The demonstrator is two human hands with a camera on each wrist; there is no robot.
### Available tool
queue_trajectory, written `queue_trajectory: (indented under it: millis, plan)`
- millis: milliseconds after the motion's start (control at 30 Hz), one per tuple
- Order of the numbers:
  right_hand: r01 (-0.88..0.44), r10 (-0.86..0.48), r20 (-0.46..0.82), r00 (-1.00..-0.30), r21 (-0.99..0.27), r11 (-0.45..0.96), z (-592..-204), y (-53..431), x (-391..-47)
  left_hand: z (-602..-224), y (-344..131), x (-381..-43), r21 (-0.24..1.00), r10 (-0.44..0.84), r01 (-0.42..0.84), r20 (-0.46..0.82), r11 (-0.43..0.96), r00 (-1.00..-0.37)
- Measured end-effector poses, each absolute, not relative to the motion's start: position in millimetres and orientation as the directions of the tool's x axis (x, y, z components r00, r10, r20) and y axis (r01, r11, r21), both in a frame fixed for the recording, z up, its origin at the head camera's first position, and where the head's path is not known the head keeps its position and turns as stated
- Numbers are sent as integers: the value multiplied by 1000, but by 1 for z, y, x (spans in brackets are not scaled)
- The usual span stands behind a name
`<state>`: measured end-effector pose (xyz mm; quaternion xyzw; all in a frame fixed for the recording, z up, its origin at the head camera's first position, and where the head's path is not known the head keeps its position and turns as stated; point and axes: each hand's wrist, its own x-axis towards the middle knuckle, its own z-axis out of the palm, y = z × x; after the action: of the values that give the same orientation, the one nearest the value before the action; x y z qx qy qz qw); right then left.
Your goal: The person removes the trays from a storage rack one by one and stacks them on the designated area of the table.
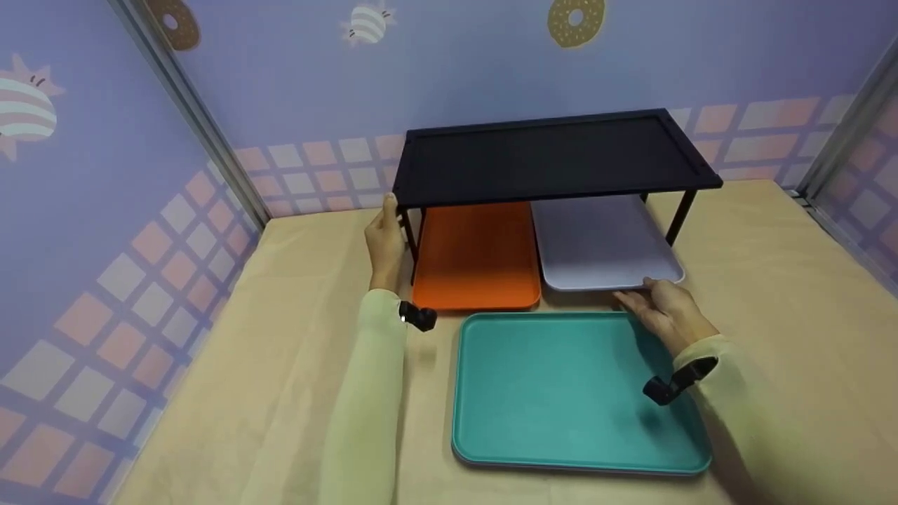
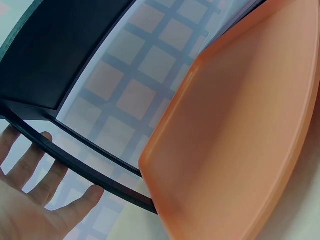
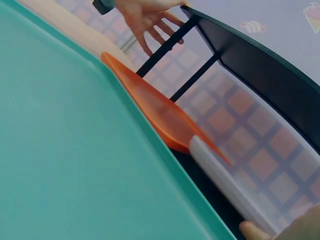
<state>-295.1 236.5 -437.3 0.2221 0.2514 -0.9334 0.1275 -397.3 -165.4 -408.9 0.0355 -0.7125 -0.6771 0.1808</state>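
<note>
My left hand (image 1: 385, 242) is at the front left corner of a black rack (image 1: 554, 156); its straight, spread fingers (image 2: 45, 180) lie against the rack's leg (image 2: 85, 172). With my right hand (image 1: 666, 312) I pinch the front right edge of a pale lavender tray (image 1: 603, 242), thumb on top and fingers under the rim. The tray's back part is hidden by the rack top. Left of it an orange tray (image 1: 478, 259) lies partly under the rack. A teal tray (image 1: 561, 393) lies in front, below my right wrist.
A beige cloth (image 1: 280, 393) covers the table. Patterned walls (image 1: 477, 63) close off the back and sides, with metal posts (image 1: 189, 105) at the corners. The rack's right front leg (image 1: 680, 217) stands beside the lavender tray. Another tray's edge (image 1: 582, 468) shows under the teal one.
</note>
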Motion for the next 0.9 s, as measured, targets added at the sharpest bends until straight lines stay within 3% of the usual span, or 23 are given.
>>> queue_trajectory:
  millis: [500, 900]
  plan:
    - [242, -64, -285, -956, -652, -719, -442, 229, -279, -407, -165, -398, 985, -287, 164, 172, 50, -942]
    - [200, -74, -204, -976, -712, -673, -431, 229, -262, -408, -166, -400, 981, -284, 181, 192, 63, -939]
